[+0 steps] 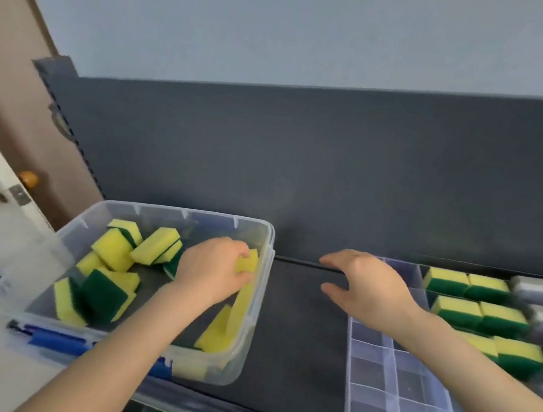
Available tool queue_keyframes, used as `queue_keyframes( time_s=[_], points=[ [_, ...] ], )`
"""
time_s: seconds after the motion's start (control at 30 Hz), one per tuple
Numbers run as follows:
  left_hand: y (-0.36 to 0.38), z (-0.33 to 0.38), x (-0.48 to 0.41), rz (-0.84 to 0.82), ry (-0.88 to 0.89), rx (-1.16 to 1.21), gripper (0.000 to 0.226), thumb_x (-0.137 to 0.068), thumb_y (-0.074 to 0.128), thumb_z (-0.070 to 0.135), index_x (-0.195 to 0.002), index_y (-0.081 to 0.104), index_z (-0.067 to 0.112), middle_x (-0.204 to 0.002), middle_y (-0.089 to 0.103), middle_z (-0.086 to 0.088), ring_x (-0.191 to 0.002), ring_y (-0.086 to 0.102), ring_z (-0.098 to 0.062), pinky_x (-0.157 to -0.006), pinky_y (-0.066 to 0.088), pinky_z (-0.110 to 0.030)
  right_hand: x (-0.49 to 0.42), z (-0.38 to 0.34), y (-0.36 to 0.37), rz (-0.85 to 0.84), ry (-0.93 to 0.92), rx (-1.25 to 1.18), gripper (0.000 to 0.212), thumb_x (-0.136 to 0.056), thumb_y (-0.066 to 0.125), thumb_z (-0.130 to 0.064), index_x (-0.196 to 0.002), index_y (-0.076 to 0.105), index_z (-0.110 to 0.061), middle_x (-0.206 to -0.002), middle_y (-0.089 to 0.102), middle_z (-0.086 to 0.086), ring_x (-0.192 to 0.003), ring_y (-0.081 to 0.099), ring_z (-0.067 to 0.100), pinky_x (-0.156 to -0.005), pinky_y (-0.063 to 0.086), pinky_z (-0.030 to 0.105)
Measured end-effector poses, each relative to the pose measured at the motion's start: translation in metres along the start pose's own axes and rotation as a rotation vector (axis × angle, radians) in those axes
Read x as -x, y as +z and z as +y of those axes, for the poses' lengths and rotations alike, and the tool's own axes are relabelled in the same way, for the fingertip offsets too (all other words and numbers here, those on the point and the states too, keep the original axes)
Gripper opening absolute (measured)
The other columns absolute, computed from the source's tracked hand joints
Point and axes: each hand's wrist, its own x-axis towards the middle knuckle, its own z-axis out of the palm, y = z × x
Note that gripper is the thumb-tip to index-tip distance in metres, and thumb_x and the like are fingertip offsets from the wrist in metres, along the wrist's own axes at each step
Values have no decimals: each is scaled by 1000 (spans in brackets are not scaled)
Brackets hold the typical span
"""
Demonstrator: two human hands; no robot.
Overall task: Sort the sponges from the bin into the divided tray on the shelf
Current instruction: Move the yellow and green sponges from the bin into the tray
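Sponges (112,249), yellow with green backing, lie loose in the clear bin (207,368) at the left of the dark shelf (302,331). Head view: the left hand (216,274) is inside the bin by its right wall, fingers curled round one yellow sponge (248,261) just under the rim. The right hand (366,287) is open, fingers spread, above the bare strip of shelf between bin and divided tray (375,375). Sorted sponges (466,287) fill the tray's far compartments in rows; the near compartments show bare floors. Bin and tray edges stand apart
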Motion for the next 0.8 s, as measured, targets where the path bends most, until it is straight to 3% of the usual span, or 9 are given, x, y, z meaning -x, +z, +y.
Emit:
queue_keyframes(
  time_s=[0.2, 0.4, 0.6, 0.8],
  points=[
    [-12, -81, 11, -7, -109, 12, 38, -84, 61, 48, -119, 58, 36, -118, 60, 14, -105, 57, -11, -65, 40, -25, -35, -56, 21, -31, -90, 0, 40, -88, 53, -34, -128, 52, -32, -127, 56, -12, -116, 52, 13, -87, 47, 28],
    [-15, -148, 13, -50, -170, -13, 38, -86, 61, 46, -121, 58, 32, -119, 62, 10, -102, 60, -15, -74, 51, -30, -70, -112, 49, -64, -138, 30, 42, -88, 53, -36, -129, 49, -36, -133, 53, -13, -117, 52, 13, -88, 46, 28],
    [-6, -197, -16, -101, -151, -37, 52, -83, 65, 45, -131, 50, 32, -125, 59, 9, -109, 58, -16, -78, 52, -32, -106, -143, 78, -161, -108, 64, 42, -87, 49, -29, -129, 50, -33, -133, 53, -8, -120, 50, 18, -90, 48, 33],
    [21, -211, -53, -227, -36, -82, 82, -67, 78, 47, -138, 40, 31, -132, 49, 4, -116, 51, -22, -76, 46, -34, -135, -164, 110, -262, -55, 123, 36, -86, 51, -30, -121, 56, -30, -123, 57, -4, -114, 53, 22, -87, 50, 35]
  ],
)
